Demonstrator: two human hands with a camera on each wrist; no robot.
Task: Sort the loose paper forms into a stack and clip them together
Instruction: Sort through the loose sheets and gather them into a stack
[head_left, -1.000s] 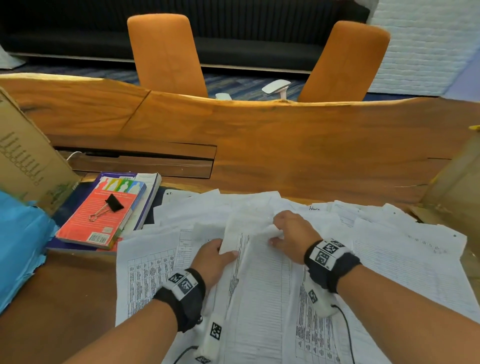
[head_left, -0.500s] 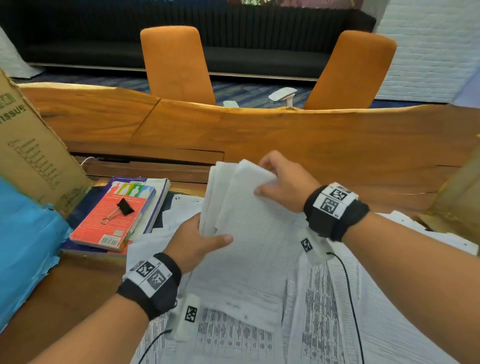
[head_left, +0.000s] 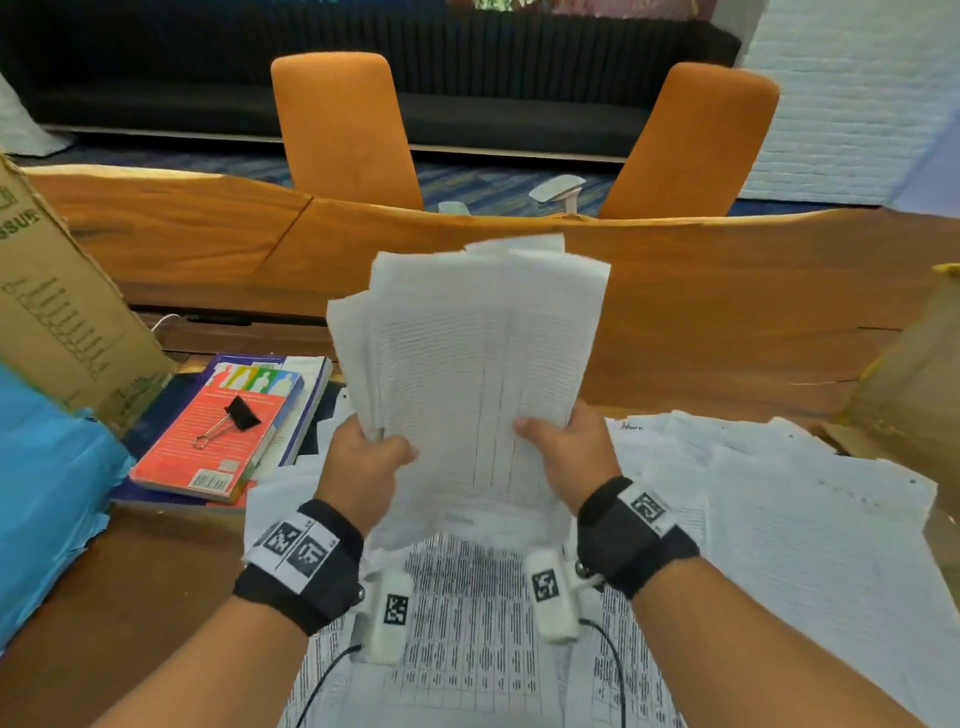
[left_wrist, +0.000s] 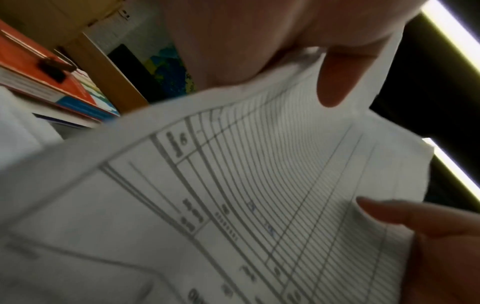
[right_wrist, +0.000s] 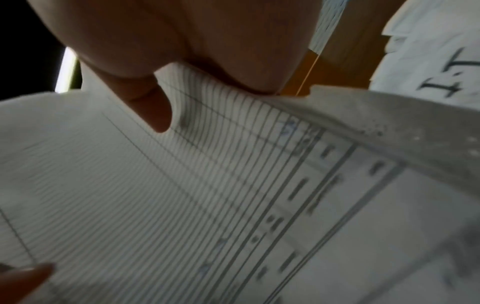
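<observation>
I hold a bundle of white ruled forms (head_left: 478, 374) upright above the table, its edges uneven at the top. My left hand (head_left: 363, 457) grips the bundle's left side and my right hand (head_left: 563, 449) grips its right side, thumbs on the front sheet. In the left wrist view the forms (left_wrist: 259, 195) fill the frame with my left thumb (left_wrist: 337, 82) pressed on them. The right wrist view shows the same sheets (right_wrist: 182, 195) under my right thumb (right_wrist: 153, 111). More loose forms (head_left: 779, 519) lie spread on the table below. A black binder clip (head_left: 236, 415) rests on a red book.
The red book (head_left: 218, 436) lies on a stack of books at the left, beside a cardboard box (head_left: 62, 312) and a blue bag (head_left: 41, 493). The wooden table (head_left: 701, 322) stretches beyond the papers. Two orange chairs (head_left: 343, 124) stand behind it. Another box (head_left: 914, 384) sits at right.
Both hands gathered sheets off the table and lifted them. The bundle now stands upright, and my right hand has slid from its top edge down to its right side.
</observation>
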